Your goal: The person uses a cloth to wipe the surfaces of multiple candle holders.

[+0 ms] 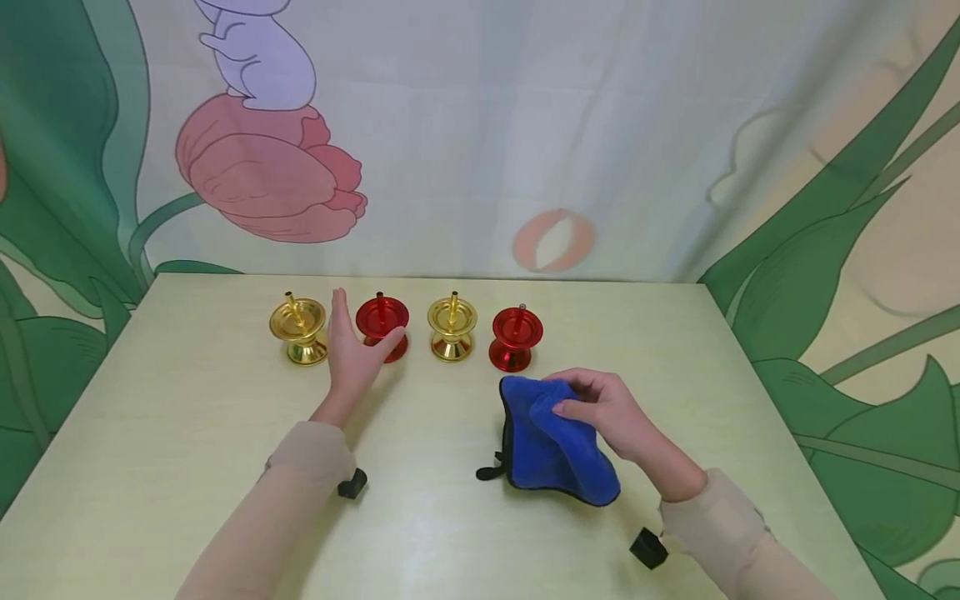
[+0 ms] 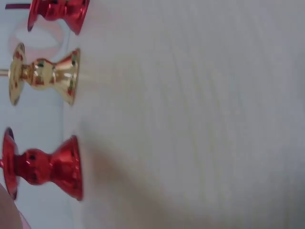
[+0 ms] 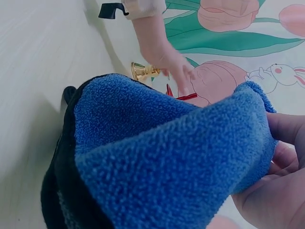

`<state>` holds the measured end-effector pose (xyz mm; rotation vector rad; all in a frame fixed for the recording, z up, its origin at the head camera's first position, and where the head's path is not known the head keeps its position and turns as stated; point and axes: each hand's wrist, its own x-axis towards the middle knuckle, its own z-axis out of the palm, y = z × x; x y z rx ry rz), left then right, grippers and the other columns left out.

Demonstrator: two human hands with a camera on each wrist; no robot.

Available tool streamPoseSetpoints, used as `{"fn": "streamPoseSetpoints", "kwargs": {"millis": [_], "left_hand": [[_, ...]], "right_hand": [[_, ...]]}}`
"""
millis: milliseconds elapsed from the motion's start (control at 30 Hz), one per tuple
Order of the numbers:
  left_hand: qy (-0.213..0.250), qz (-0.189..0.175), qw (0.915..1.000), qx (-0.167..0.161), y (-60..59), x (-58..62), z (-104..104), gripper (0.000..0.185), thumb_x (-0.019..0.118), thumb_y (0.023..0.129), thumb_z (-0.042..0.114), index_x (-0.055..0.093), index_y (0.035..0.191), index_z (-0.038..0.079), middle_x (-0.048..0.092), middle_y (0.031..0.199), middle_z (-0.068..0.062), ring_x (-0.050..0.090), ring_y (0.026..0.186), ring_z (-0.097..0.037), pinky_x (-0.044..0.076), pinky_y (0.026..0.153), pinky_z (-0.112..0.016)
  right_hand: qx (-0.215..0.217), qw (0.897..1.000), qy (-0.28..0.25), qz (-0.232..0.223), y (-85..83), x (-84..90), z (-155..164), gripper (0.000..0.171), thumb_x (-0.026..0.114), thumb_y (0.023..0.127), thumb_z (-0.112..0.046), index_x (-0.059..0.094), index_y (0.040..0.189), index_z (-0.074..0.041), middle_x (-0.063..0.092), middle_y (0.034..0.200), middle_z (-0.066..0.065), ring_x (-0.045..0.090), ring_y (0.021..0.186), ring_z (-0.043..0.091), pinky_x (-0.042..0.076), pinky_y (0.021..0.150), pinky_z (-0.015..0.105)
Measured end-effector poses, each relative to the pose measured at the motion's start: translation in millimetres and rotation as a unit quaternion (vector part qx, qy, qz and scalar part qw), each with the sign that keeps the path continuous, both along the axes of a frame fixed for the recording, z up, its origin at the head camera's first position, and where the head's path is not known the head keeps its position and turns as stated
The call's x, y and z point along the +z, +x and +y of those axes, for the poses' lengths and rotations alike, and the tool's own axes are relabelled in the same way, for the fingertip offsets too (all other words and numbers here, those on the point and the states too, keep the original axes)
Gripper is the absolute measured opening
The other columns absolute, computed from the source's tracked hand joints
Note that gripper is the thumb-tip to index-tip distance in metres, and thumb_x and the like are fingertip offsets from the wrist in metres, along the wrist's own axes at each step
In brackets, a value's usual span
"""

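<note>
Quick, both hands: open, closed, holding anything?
Left hand: open, fingers straight, at the second-from-left red metal candlestick.
Right hand: pinching the blue fleece cloth.

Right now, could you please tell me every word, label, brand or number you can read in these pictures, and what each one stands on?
There is no readable text in any view.
The four candle holders, gold, red, gold and red, carry no lettering.
The blue cloth in the right hand shows no tag with print.
The backdrop has only drawn flowers, leaves and a rabbit.
The left hand covers no label.
</note>
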<state>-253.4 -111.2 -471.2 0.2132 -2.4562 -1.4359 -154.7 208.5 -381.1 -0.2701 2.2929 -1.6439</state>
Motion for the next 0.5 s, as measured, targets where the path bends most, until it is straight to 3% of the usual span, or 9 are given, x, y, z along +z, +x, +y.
{"fn": "streamPoseSetpoints", "kwargs": {"millis": [167,333,500], "left_hand": [[-0.038,0.093,0.9950,-0.002,9.1,20.1,12.0,0.093,0.071,0.070,0.034,0.014,0.142,0.018,0.007,0.149,0.004,0.013,0.134,-0.026,0.033,0.097,-0.055],[-0.068,0.165,0.9834,-0.032,13.4,30.9,24.8,0.091,0.072,0.069,0.030,0.018,0.140,0.014,0.002,0.150,0.000,0.011,0.135,-0.026,0.021,0.103,-0.056],[-0.079,0.185,0.9756,-0.088,14.7,33.4,38.1,0.093,0.072,0.070,0.030,0.015,0.141,0.011,-0.002,0.150,-0.001,0.008,0.137,-0.025,0.023,0.103,-0.055]], "right_hand": [[-0.006,1.000,0.001,0.014,-0.8,3.0,3.9,0.032,0.057,0.082,-0.002,0.055,0.113,0.004,0.062,0.101,0.008,0.058,0.077,0.014,0.052,0.068,0.025],[-0.016,1.000,0.001,0.020,-3.3,6.8,10.4,0.033,0.057,0.082,-0.002,0.054,0.113,0.005,0.062,0.095,-0.007,0.059,0.079,0.012,0.052,0.069,0.024],[-0.029,0.999,-0.009,0.034,-7.1,11.4,18.5,0.034,0.057,0.082,-0.001,0.052,0.114,0.008,0.062,0.088,-0.014,0.059,0.076,0.009,0.052,0.066,0.022]]}}
